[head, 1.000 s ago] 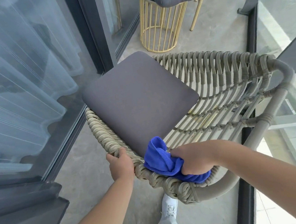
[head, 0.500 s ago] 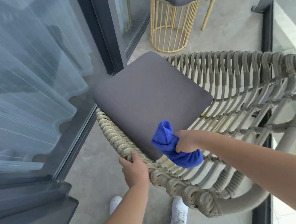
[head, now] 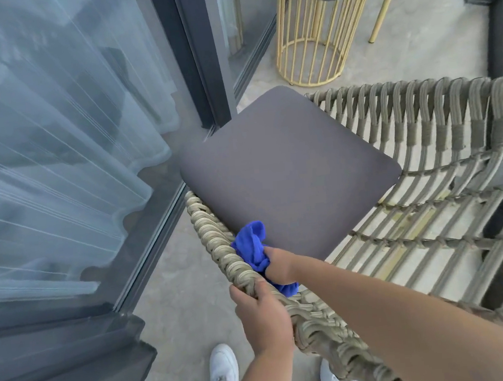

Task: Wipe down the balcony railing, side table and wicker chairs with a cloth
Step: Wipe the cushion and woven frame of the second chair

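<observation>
A wicker chair [head: 426,173] with a woven grey-beige frame and a grey seat cushion [head: 285,168] fills the middle of the head view. My left hand [head: 264,318] grips the chair's braided near rim. My right hand [head: 280,266] holds a bunched blue cloth [head: 251,245] and presses it against the inside of that rim, where the rim meets the cushion's near corner. Both forearms reach in from the bottom right.
A gold wire stool [head: 312,37] with a grey cushion stands beyond the chair. A glass sliding door [head: 55,147] with a sheer curtain runs along the left. The balcony's dark railing post and glass [head: 502,28] lie at the right. My white shoes [head: 223,374] stand on the concrete floor.
The cloth hand has slid left along the chair's rim, from the curved back corner toward the front side next to the left hand. The view has shifted closer to the chair.
</observation>
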### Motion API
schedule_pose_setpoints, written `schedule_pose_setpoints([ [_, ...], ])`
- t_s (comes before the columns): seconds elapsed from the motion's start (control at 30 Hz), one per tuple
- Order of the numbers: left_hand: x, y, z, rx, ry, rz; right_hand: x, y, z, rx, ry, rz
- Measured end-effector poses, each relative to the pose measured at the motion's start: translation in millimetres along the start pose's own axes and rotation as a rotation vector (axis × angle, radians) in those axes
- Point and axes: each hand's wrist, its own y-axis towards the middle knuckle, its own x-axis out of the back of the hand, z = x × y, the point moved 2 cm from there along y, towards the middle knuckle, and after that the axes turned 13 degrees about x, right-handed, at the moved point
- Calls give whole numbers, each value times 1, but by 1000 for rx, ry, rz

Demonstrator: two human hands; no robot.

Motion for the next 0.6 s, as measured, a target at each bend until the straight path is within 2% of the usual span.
schedule_pose_setpoints([
  [0.23, 0, -3, -4, 15, 11, 12, 12, -43, 4, 81, -23, 46],
  [0.6, 4, -12, -8, 48, 42, 11, 41, -156, 34, 238, -25, 105],
])
